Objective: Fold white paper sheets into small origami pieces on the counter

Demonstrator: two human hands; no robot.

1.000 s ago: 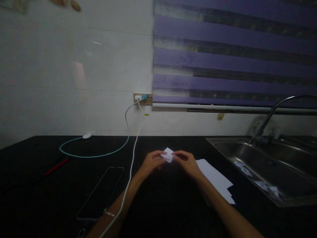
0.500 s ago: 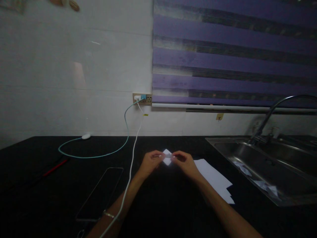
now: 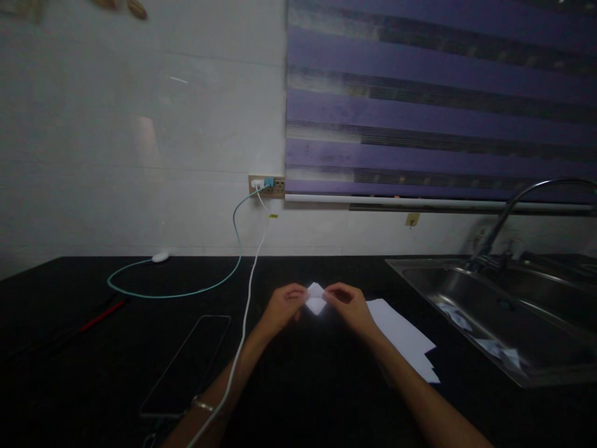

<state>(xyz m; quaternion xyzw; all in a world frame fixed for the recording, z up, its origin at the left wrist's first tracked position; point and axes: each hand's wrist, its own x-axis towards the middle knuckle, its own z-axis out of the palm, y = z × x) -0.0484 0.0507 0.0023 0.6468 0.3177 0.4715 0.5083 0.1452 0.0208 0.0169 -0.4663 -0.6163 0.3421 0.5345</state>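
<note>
A small folded piece of white paper (image 3: 316, 300), diamond-shaped with a crease across its middle, is held between both hands over the dark counter. My left hand (image 3: 283, 306) pinches its left corner, and my right hand (image 3: 349, 305) pinches the right corner. Beside my right forearm lie several sheets of white paper (image 3: 396, 333), overlapping and partly hidden by the arm. A white cable (image 3: 248, 292) runs down across my left forearm, which wears a bracelet.
The black counter (image 3: 289, 398) carries a phone (image 3: 186, 367) at left, a red stick-like item (image 3: 101, 315) and a teal cable (image 3: 163, 296) plugged into the wall outlet (image 3: 267, 186). At right, folded paper pieces (image 3: 499, 352) rest on the rim of the steel sink (image 3: 550, 377).
The paper's flap between my fingers has flattened, so a smoother diamond with a crease now shows. Both hands keep their pinch in nearly the same place. The view shifts very slightly.
</note>
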